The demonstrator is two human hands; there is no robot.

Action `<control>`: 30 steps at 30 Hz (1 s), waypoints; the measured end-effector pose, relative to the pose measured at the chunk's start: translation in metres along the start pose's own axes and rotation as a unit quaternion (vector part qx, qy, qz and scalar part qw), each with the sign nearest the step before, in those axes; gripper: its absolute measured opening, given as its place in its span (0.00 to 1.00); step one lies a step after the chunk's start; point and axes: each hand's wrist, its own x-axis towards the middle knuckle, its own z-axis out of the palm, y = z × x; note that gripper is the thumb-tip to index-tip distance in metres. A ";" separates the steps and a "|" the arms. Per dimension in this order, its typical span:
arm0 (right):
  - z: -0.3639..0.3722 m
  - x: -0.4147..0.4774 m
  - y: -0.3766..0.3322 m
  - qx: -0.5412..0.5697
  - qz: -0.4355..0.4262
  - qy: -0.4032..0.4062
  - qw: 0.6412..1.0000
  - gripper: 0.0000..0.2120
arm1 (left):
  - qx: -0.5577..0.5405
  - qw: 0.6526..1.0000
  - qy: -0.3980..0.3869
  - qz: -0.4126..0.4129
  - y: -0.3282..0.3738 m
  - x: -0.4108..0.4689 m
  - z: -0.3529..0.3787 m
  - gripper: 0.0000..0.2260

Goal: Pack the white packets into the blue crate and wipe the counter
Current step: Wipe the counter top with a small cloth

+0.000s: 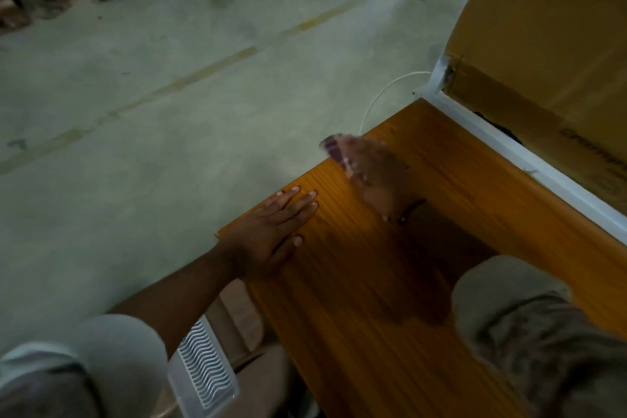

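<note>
Desk (441, 159) edge looms — left hand (271, 234) flat, fingers released; right hand (378, 180) blurred, grip we cannot tell, so our cloth (334, 147) may fly off.

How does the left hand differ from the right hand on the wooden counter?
The left hand lies sharp and flat, fingers straight, at the edge of the counter; the right hand is motion-blurred, farther off near the far corner. The left hand holds nothing; the right hand has a purplish cloth at its fingertips, grip unclear. Both are over the counter.
</note>
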 end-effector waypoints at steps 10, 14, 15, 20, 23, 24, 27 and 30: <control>-0.007 -0.094 -0.041 -0.006 0.172 0.022 0.985 0.29 | 0.063 0.995 -0.036 -0.072 0.018 0.014 0.004 0.32; -0.010 -0.138 -0.048 -0.012 0.186 0.007 0.982 0.30 | 0.043 0.986 -0.034 -0.158 0.041 0.053 0.014 0.35; -0.012 -0.141 -0.044 -0.012 0.182 0.006 0.983 0.29 | 0.039 0.986 -0.031 -0.158 0.044 0.061 0.015 0.35; -0.023 -0.109 0.000 0.008 0.195 -0.012 0.981 0.30 | 0.054 0.990 -0.027 -0.127 0.045 0.078 0.015 0.36; -0.025 -0.068 0.031 0.017 0.212 0.000 0.977 0.30 | 0.058 0.991 -0.018 -0.122 0.045 0.082 0.016 0.36; -0.025 -0.052 0.038 0.019 0.213 0.000 0.977 0.30 | 0.058 0.991 -0.015 -0.123 0.044 0.083 0.017 0.36; -0.022 -0.007 0.038 0.020 0.186 0.006 0.982 0.29 | 0.068 0.989 -0.013 -0.131 0.043 0.086 0.018 0.36; -0.015 0.010 0.016 0.013 -0.005 -0.030 0.999 0.27 | 0.063 0.988 -0.018 -0.137 0.043 0.086 0.019 0.36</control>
